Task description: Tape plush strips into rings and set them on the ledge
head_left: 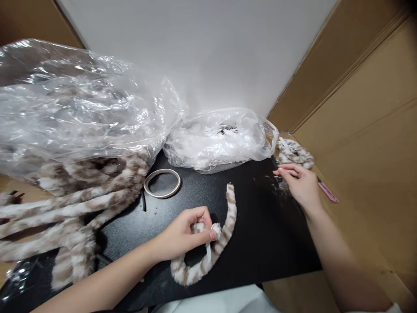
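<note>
My left hand (pixel 192 232) is closed around one end of a plush strip (pixel 228 217), with thumb and forefinger pinched at a white tuft. The fur is white with light brown patches. From my hand the strip curves below and up to the right across the black table, and a narrow white ribbon (pixel 208 254) hangs from the held end. At the right side of the table my right hand (pixel 301 182) has its thumb and fingertips pressed together; what they hold, if anything, is too small to make out. Just behind it lies a coiled plush piece (pixel 295 154) with a white tag.
A large clear plastic bag (pixel 84 117) and many plush strips (pixel 107 191) fill the left. A ring of tape (pixel 162 184) lies at the middle left. Another plastic bag (pixel 221 145) rests at the back. Cardboard (pixel 368 130) walls the right, beside a pink-handled tool (pixel 328 192).
</note>
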The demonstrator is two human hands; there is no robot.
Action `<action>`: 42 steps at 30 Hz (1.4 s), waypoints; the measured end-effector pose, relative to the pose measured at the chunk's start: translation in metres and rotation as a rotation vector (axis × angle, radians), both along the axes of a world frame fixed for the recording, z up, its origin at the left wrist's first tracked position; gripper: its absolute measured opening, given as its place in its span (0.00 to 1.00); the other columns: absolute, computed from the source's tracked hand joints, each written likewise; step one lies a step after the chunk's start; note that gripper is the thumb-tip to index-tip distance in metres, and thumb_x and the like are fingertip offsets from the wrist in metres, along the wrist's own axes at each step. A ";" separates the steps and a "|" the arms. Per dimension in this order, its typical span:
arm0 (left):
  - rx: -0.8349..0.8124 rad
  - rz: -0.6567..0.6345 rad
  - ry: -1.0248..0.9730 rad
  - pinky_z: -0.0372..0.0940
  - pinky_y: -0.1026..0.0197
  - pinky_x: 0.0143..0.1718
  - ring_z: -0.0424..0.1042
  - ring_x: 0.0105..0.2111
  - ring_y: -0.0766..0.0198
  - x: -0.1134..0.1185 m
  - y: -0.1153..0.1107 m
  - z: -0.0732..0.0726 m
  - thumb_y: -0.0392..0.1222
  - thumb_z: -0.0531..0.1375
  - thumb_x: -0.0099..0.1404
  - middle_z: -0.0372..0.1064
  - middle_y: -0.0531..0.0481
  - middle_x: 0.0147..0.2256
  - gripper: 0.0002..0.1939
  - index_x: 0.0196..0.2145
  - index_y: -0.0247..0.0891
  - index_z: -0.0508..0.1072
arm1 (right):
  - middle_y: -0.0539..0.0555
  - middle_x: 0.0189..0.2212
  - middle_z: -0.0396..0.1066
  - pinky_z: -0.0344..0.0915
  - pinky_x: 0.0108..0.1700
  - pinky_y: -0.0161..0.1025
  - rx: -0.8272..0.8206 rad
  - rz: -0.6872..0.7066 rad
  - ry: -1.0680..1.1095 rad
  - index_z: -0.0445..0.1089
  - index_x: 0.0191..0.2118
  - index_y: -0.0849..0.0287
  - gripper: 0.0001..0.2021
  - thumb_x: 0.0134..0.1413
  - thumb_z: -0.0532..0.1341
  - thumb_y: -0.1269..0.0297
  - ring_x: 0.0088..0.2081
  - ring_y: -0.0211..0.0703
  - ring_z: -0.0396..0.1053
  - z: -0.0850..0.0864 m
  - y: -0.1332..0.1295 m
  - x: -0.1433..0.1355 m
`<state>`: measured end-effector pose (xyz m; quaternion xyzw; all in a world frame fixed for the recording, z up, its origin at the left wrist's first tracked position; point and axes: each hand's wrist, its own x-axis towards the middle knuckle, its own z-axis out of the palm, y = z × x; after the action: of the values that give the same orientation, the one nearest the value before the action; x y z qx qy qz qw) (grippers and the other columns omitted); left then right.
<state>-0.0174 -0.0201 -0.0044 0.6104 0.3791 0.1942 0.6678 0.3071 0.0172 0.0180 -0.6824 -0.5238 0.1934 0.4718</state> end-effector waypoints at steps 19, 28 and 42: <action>-0.175 0.372 -0.157 0.47 0.71 0.20 0.54 0.19 0.76 0.004 0.013 -0.002 0.53 0.66 0.57 0.75 0.50 0.28 0.21 0.29 0.36 0.62 | 0.57 0.34 0.79 0.66 0.48 0.51 0.024 -0.056 -0.405 0.77 0.30 0.57 0.07 0.45 0.65 0.60 0.40 0.55 0.75 0.008 -0.007 0.039; -0.169 0.392 -0.181 0.49 0.71 0.20 0.56 0.19 0.76 0.005 0.013 -0.003 0.53 0.67 0.56 0.75 0.49 0.29 0.21 0.29 0.36 0.62 | 0.55 0.34 0.78 0.68 0.45 0.47 0.082 0.158 -0.365 0.77 0.33 0.56 0.06 0.52 0.62 0.63 0.39 0.50 0.75 0.015 -0.012 -0.010; -0.198 0.406 -0.264 0.60 0.68 0.24 0.64 0.21 0.71 0.002 0.017 -0.001 0.58 0.66 0.55 0.66 0.55 0.22 0.22 0.32 0.34 0.71 | 0.52 0.29 0.74 0.67 0.36 0.37 -0.097 0.729 0.284 0.75 0.30 0.59 0.04 0.50 0.66 0.65 0.32 0.40 0.71 -0.011 -0.012 -0.142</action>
<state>-0.0155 -0.0028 -0.0057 0.4228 0.4208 0.3641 0.7153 0.1655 0.0056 0.0073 -0.4393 -0.6518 0.4652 0.4072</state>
